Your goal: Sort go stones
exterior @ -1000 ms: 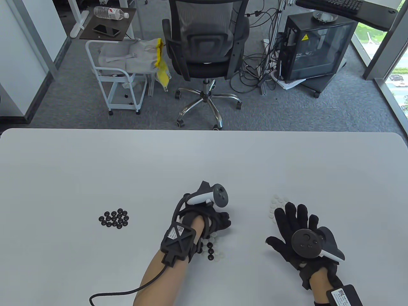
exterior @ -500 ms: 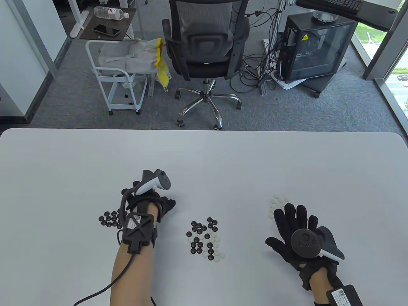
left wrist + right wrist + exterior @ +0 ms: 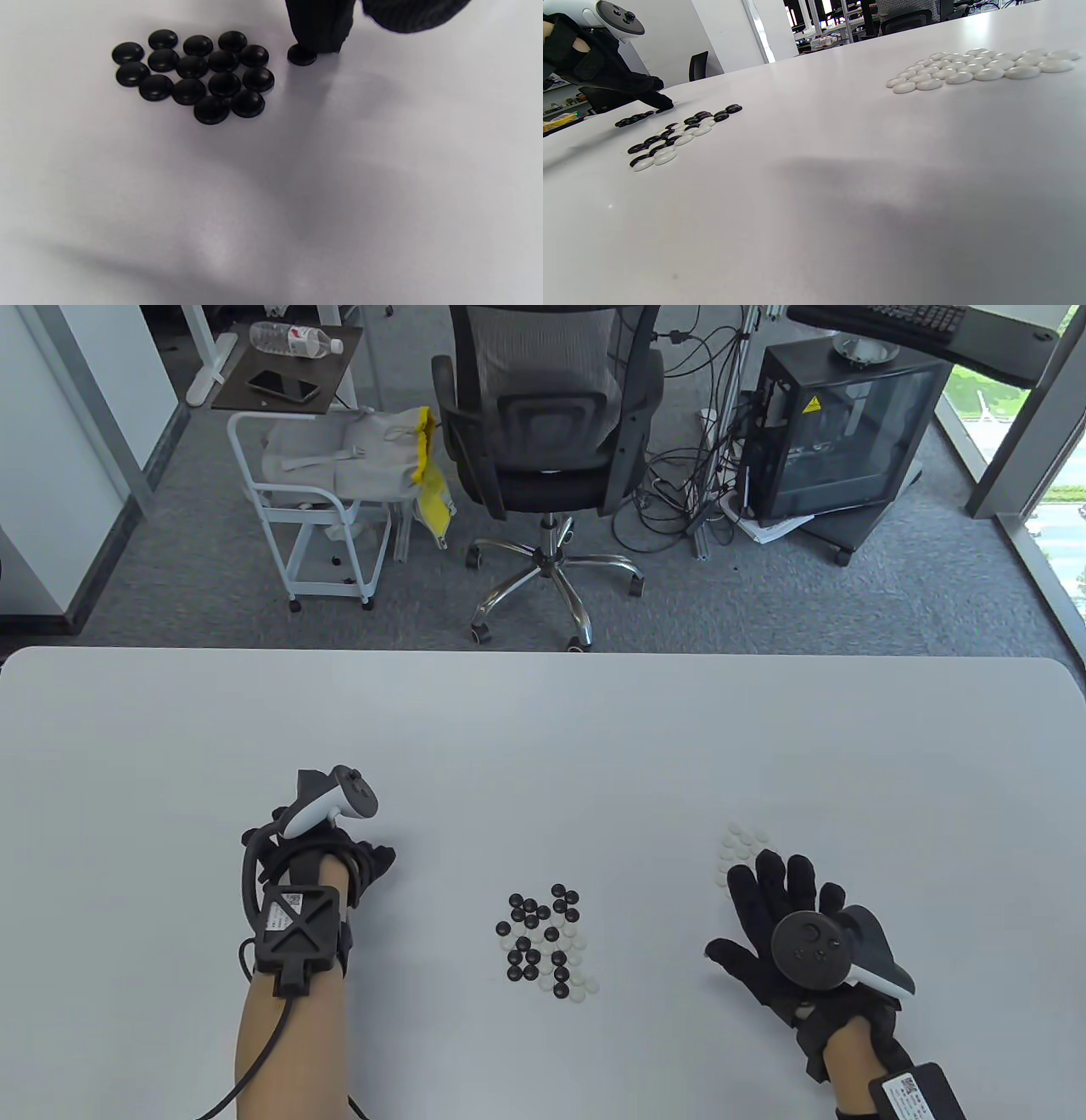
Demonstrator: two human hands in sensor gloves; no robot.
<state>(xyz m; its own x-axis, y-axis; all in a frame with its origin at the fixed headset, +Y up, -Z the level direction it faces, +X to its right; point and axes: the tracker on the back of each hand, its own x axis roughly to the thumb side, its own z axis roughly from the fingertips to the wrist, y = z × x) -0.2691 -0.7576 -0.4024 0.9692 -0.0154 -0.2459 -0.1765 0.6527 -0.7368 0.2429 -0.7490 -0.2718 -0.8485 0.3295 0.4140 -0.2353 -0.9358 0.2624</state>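
Left hand [image 3: 318, 861] setting one black stone [image 3: 301, 55] beside the black pile [image 3: 193, 70], fingertip pinching or pressing, unclear. Risk: nudging the pile, scattering neighbours. Right hand [image 3: 785, 929] resting spread flat.

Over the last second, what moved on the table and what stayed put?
The left hand swung left from above the mixed pile to the black pile, now hidden beneath it in the table view. In the left wrist view its fingertip sets one black stone down beside that pile. The right hand stayed flat next to the white pile; neither the mixed nor the white pile visibly shifted.
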